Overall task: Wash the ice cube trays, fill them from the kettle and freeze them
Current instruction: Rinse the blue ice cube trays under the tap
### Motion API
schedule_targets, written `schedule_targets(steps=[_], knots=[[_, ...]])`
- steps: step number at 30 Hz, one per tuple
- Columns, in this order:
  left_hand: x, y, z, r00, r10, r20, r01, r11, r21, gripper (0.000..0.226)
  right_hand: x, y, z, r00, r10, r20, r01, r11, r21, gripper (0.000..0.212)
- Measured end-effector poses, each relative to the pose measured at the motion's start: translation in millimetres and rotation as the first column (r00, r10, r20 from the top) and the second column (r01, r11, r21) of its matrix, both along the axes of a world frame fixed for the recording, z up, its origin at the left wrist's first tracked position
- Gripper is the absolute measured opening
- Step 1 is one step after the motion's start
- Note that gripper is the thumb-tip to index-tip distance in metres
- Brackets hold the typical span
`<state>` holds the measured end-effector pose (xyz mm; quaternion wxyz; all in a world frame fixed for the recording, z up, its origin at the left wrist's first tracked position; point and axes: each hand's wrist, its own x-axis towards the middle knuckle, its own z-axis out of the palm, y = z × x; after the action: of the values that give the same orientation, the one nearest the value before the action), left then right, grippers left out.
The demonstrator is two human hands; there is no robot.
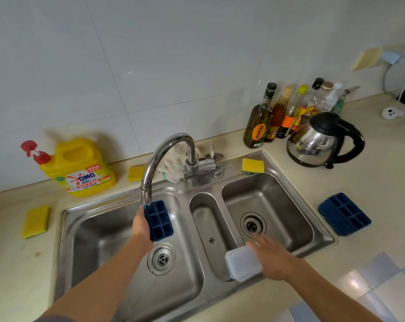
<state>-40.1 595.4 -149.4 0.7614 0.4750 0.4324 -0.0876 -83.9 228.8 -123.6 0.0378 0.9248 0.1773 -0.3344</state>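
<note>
The left hand [141,228] is gripping a small dark blue plastic ice cube tray [159,220] by its edge at centre frame, directly under the curved chrome tap spout [164,149] and over the left basin of the steel sink [99,242]. The right hand [272,259], fingers straight and spread, is lying beside a white plastic box [242,263]. No water stream is discernible. Recommended: keep the cells angled to the flow so that each one is flushing and draining.
</note>
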Motion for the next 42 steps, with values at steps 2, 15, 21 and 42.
schedule_targets(steps=[2, 15, 21, 42], knots=[[1, -2, 1, 1.0, 0.011, 0.008, -0.011, 1.0, -0.003, 0.044, 0, -1, -1, 1.0, 0.004, -0.002, -0.004, 1.0, -0.024, 0.084], [-9, -4, 23, 0.993, 0.056, 0.109, -0.034, 0.981, -0.19, 0.067, 46, 66, 41, 0.983, -0.186, 0.007, 0.172, 0.92, 0.352, 0.075], [-13, 0, 37, 0.982, 0.031, 0.186, 0.018, 0.966, -0.258, 0.069, 58, 148, 57, 0.957, -0.22, -0.191, 0.288, 0.806, 0.518, 0.063], [5, 15, 35, 0.984, -0.061, 0.165, 0.081, 0.99, -0.118, 0.032, 114, 205, 71, 0.87, -0.386, -0.306, 0.473, 0.484, 0.736, 0.017]])
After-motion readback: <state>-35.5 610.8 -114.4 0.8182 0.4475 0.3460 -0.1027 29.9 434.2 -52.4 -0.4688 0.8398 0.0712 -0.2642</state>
